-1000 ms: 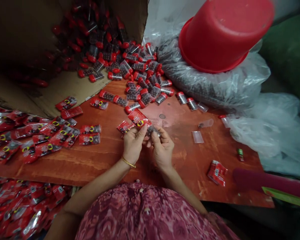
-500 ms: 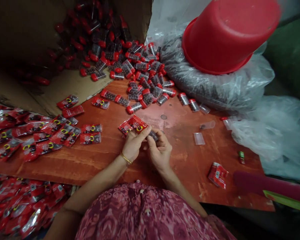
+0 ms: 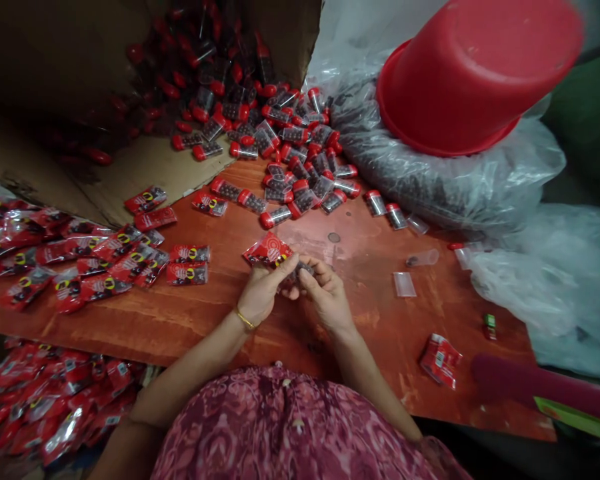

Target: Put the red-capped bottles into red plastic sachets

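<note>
Over the middle of the table, my left hand (image 3: 263,287) is closed on a flat red printed packet (image 3: 266,249), thumb on top. The packet points away to the left. My right hand (image 3: 329,293) pinches a small dark-filled plastic piece (image 3: 305,268) at the packet's near right end. Fingers cover much of it, so I cannot tell whether it is the packet's own end or a separate tube. Both hands nearly touch. Beyond them lie clear tubes of dark balls with red caps (image 3: 303,200). Left of the hands are two filled red packets (image 3: 187,273).
A cardboard box (image 3: 145,167) spills capped tubes at the back. A red bucket (image 3: 460,87) rests upside down on a plastic bag of dark balls (image 3: 420,180). Finished-looking packets (image 3: 100,257) pile left. Clear empty tubes (image 3: 423,258) and a folded red packet (image 3: 441,360) lie right.
The view has shifted slightly, moving the table's things a little rightward. My left hand covers more of the packet, and the right fingers have shifted on the dark-filled piece.
</note>
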Tool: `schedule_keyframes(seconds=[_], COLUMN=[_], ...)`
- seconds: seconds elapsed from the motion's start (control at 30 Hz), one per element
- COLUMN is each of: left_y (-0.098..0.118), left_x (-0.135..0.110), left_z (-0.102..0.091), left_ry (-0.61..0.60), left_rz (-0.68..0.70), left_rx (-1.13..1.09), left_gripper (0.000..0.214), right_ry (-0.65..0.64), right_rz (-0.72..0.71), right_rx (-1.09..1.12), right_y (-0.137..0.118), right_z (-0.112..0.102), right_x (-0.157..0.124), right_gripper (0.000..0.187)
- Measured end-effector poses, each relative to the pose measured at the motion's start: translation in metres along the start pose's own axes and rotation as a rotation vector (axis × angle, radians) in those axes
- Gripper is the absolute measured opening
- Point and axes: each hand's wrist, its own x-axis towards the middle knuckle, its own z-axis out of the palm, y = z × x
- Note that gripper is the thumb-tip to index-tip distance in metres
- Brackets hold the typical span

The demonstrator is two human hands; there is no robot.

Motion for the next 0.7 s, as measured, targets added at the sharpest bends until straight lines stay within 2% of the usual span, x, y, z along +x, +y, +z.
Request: schedule_keyframes(seconds=[0.1, 0.2, 0.37, 0.5, 0.6, 0.7], left_y=[0.001, -0.002, -0.011, -0.014, -0.013, -0.010], left_x=[0.003, 0.006, 0.001, -0.003, -0.007, -0.013], left_z=[-0.003, -0.003, 0.004, 0.005, 0.003, -0.002], left_ry=[0.119, 0.173, 0.093, 0.058, 0.028, -0.015], left_rz=[0.071, 0.077, 0.035, -0.064, -0.122, -0.163], left_rx=[-0.025, -0.046, 0.000, -0.053, -0.147, -0.219], left_gripper=[0.033, 0.030, 0.031, 0.034, 0.035, 0.035], right_ry=[-0.040, 0.020, 0.154, 0.176, 0.214, 0.258], right_rz=[0.090, 0.075, -0.069, -0.126, -0.177, -0.347], right_rx=[0.033, -0.033, -0.081, -0.125, -0.238, -0.430], right_y=[0.002, 0.007, 0.011, 0.013, 0.021, 0.031], right_z=[-0.005, -0.005, 0.001, 0.003, -0.001, -0.006], right_x=[-0.004, -0.008, -0.009, -0.005, -0.003, -0.001], right_gripper=[0.034, 0.030, 0.026, 0.023, 0.022, 0.025])
